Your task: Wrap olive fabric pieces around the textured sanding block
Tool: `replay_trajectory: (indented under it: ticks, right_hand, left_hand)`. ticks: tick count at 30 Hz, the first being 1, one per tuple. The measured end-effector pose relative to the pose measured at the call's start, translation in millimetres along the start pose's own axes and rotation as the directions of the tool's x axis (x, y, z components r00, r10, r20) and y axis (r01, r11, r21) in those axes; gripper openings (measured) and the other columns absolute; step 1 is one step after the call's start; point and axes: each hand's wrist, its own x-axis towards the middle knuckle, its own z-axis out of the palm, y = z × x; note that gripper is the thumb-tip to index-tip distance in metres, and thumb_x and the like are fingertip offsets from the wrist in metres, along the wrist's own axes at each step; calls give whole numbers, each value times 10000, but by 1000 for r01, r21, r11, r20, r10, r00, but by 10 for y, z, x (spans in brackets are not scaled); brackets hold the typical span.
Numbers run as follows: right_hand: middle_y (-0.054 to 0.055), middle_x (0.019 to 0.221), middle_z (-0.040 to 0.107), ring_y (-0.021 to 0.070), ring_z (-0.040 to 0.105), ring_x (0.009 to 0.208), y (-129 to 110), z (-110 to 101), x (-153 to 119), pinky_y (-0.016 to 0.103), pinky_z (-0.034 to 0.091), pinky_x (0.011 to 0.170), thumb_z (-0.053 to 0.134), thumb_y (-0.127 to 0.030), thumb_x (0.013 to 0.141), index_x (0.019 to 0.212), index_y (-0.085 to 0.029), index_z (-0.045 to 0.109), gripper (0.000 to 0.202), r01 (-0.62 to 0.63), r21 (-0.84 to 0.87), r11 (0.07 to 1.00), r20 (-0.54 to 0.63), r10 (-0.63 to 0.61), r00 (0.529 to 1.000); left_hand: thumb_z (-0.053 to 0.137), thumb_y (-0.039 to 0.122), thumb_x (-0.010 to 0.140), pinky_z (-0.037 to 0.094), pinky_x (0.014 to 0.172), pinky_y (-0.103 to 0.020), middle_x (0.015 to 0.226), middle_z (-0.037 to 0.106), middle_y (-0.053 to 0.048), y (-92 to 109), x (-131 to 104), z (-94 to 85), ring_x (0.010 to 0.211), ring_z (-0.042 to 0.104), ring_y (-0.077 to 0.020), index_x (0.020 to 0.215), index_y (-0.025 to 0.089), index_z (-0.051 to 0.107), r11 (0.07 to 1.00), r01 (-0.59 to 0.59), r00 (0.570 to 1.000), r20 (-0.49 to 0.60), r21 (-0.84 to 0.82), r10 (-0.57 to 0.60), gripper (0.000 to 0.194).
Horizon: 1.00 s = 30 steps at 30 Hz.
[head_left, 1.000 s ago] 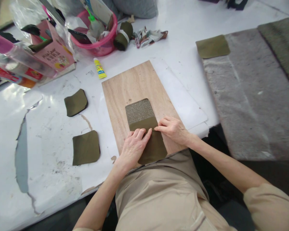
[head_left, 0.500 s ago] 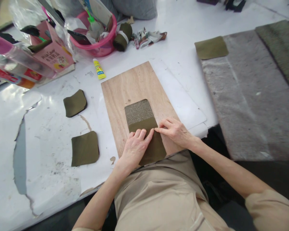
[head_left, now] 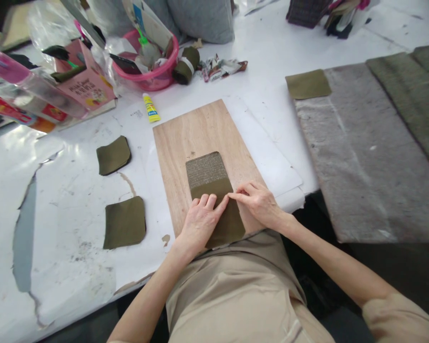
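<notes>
An olive fabric piece (head_left: 232, 224) lies on a wooden board (head_left: 203, 126), overlapping a speckled grey-brown piece (head_left: 206, 169) above it. My left hand (head_left: 201, 217) rests on the olive fabric, fingers apart, its index fingertip near the right edge. My right hand (head_left: 259, 204) is beside that edge, its thumb and index finger closed together at the fabric; the tiny bit between the tips is too small to name. Left of the board lie two olive stacks, an upper one (head_left: 113, 156) and a lower one (head_left: 125, 223).
A yellow glue tube (head_left: 151, 108) lies above the board. Behind it stand a pink basket (head_left: 157, 80) and a pink box (head_left: 89, 88). A grey slab (head_left: 364, 152) carrying an olive patch (head_left: 309, 85) is at the right, beyond the table edge.
The camera view has shifted slightly, so more shows at the back right. Both hands stay at the same part of the fabric, the right one's fingers slightly changed in pose.
</notes>
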Motion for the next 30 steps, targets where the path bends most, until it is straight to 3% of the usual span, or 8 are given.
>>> replay_trajectory:
  ticks: [6,12,20,25,30]
  right_hand:
    - [86,1058,609,216,509,985,-51,25,-8,337,437,845,520,-187,956,1246,-244,626,314,50,-155,987,38,-45,998]
    - [86,1042,617,213,503,951,-46,31,-27,328,446,810,533,-158,942,1225,-236,643,314,10,-142,990,23,-7,1000]
    - [58,985,630,192,555,936,-70,-12,44,305,480,791,513,-152,951,1078,-209,679,216,-165,55,985,-60,169,984]
    - [68,999,627,217,557,993,-253,-42,232,346,470,854,601,-213,915,1032,-196,653,129,-115,36,993,71,112,991]
    - [60,951,636,215,552,932,-287,-55,434,328,436,791,687,-199,855,927,-185,623,97,-130,-7,992,216,128,968]
  left_hand:
    - [501,126,911,451,887,-379,1212,548,-137,-46,-123,111,1091,507,-251,1403,183,437,997,25,995,-99,-77,-33,500]
    - [497,129,921,446,924,-395,1203,573,-135,-157,-346,256,1115,518,-263,1346,173,513,986,107,976,-176,-126,-128,428]
    - [475,196,959,460,830,-343,1016,620,-76,-258,-559,382,955,552,-204,1164,197,625,898,232,878,-317,-374,-359,254]
    - [510,214,951,457,809,-342,966,626,-65,-241,-551,443,909,544,-204,1092,197,646,852,229,831,-362,-471,-424,196]
    - [524,227,944,458,818,-353,964,626,-64,-239,-547,485,911,544,-213,1071,210,648,809,232,804,-361,-539,-471,179]
